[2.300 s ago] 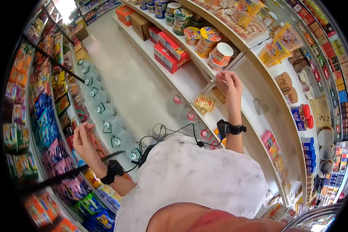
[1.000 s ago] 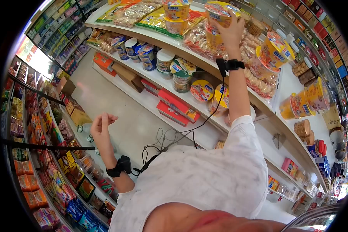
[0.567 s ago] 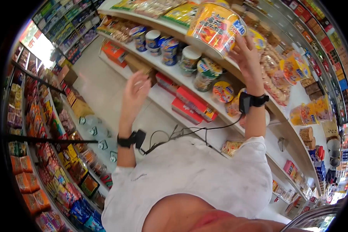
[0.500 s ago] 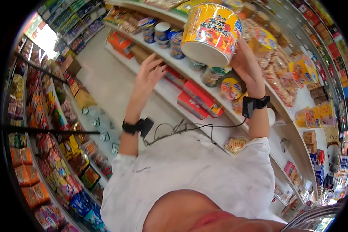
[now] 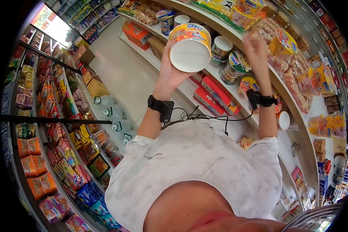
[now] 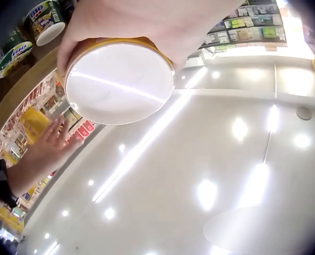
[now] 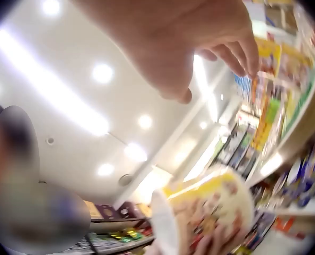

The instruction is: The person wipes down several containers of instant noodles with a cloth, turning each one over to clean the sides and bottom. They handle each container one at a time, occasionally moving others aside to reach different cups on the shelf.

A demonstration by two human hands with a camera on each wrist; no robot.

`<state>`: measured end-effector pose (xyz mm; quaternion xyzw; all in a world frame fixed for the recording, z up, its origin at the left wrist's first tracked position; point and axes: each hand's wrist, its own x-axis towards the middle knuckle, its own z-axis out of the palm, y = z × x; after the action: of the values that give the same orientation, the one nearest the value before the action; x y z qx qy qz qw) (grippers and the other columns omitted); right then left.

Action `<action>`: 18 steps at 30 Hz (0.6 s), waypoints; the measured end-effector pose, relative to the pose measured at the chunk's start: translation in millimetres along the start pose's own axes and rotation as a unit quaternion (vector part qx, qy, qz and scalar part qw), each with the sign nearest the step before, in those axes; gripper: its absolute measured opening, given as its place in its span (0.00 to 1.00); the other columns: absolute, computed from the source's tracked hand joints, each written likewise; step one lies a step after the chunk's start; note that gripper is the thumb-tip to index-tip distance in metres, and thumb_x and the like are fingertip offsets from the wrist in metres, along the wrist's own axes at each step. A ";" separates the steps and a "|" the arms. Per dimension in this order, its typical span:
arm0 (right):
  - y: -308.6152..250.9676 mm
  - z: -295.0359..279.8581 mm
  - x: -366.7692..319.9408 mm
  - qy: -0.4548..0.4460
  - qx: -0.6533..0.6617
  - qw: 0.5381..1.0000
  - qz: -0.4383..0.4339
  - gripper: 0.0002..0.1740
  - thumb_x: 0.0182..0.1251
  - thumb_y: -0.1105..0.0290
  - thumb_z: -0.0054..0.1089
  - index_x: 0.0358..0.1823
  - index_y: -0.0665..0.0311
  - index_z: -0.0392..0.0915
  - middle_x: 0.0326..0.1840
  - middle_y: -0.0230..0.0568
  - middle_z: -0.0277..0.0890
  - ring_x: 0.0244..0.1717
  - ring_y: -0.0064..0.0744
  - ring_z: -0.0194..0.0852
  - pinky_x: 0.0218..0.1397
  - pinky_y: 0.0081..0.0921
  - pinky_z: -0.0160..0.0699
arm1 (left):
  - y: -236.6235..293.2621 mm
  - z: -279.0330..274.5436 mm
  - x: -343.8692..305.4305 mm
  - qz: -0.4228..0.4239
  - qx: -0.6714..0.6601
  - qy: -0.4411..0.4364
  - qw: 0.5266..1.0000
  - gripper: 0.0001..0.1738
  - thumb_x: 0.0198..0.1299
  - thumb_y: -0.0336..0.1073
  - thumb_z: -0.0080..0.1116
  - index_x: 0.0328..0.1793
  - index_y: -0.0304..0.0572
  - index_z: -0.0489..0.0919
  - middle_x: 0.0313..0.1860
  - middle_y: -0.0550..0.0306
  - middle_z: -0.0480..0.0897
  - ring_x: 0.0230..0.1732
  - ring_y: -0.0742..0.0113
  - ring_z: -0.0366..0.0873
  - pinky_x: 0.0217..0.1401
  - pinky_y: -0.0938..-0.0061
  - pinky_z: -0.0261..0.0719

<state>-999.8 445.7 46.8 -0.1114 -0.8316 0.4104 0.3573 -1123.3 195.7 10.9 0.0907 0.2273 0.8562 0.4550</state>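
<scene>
Curved shop shelves (image 5: 186, 89) crowd the upper right of the head view. Below them a person in a white shirt (image 5: 197, 166) holds a yellow noodle tub (image 5: 189, 48) at upper centre, clear of the shelf, white base to the camera, left hand (image 5: 170, 71) wrapped round its side. The right hand (image 5: 255, 48), upper right, is raised, fingers loose, empty. The tub appears picked, not yet set down anywhere.

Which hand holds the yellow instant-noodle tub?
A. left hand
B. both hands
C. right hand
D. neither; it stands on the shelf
A: the left hand grips the yellow instant-noodle tub by its side, white base toward the head camera, while the right hand is raised apart from it, holding nothing.
</scene>
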 end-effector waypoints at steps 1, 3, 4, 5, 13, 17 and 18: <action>44.7 -18.1 16.7 0.117 -0.102 0.988 -0.011 0.42 0.68 0.47 0.65 0.70 0.73 0.64 0.61 0.57 0.76 0.58 0.44 0.79 0.61 0.36 0.75 | 0.5 -1.8 3.5 0.009 0.002 0.004 1.000 0.41 0.70 0.67 0.42 0.79 0.48 0.61 0.74 0.46 0.67 0.72 0.46 0.69 0.70 0.40 0.71; 49.3 -60.0 28.9 0.237 -0.208 0.946 -0.080 0.49 0.62 0.43 0.69 0.72 0.74 0.62 0.71 0.64 0.65 0.72 0.54 0.63 0.74 0.43 0.61 | 1.4 -7.1 9.5 0.012 0.004 0.001 1.000 0.42 0.70 0.68 0.41 0.79 0.48 0.60 0.75 0.46 0.67 0.73 0.46 0.68 0.70 0.40 0.71; 60.6 -79.8 35.5 0.277 -0.287 0.913 -0.089 0.51 0.61 0.43 0.70 0.73 0.75 0.61 0.73 0.66 0.61 0.75 0.57 0.57 0.77 0.45 0.55 | 1.9 -7.5 12.0 0.014 0.003 -0.001 1.000 0.42 0.70 0.68 0.41 0.79 0.48 0.60 0.75 0.46 0.67 0.73 0.45 0.68 0.70 0.40 0.72; 69.2 -92.0 38.1 0.296 -0.339 0.891 -0.065 0.51 0.61 0.44 0.71 0.73 0.75 0.61 0.73 0.66 0.60 0.76 0.56 0.56 0.77 0.45 0.56 | 3.4 -6.0 14.0 0.019 0.010 0.002 1.000 0.41 0.70 0.67 0.42 0.79 0.48 0.61 0.74 0.46 0.68 0.72 0.46 0.69 0.69 0.41 0.72; 25.2 -25.6 -7.1 0.086 0.072 0.993 0.021 0.41 0.70 0.49 0.63 0.73 0.70 0.61 0.68 0.53 0.70 0.68 0.41 0.69 0.73 0.35 0.63 | 11.1 9.5 43.1 0.121 0.385 0.032 0.915 0.36 0.66 0.53 0.63 0.71 0.37 0.69 0.61 0.54 0.81 0.60 0.69 0.81 0.63 0.70 0.78; 16.3 48.1 -14.0 -0.216 0.401 0.843 0.286 0.39 0.76 0.38 0.44 0.76 0.58 0.57 0.69 0.48 0.69 0.70 0.41 0.68 0.71 0.47 0.68 | -17.9 11.0 79.1 0.204 0.597 0.096 0.770 0.37 0.69 0.57 0.57 0.72 0.34 0.68 0.63 0.48 0.77 0.63 0.66 0.76 0.64 0.74 0.73; 14.6 54.6 -15.8 -0.206 0.435 0.827 0.289 0.39 0.76 0.38 0.43 0.76 0.58 0.57 0.71 0.49 0.67 0.71 0.44 0.67 0.71 0.51 0.68 | -22.4 15.3 78.1 0.218 0.645 0.123 0.722 0.37 0.69 0.60 0.54 0.72 0.37 0.68 0.62 0.45 0.77 0.61 0.58 0.77 0.63 0.69 0.74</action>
<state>-1027.5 414.6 5.4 -0.0923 -0.5509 0.8277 0.0539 -1145.8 275.2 9.7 0.3033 0.7529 0.5814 0.0550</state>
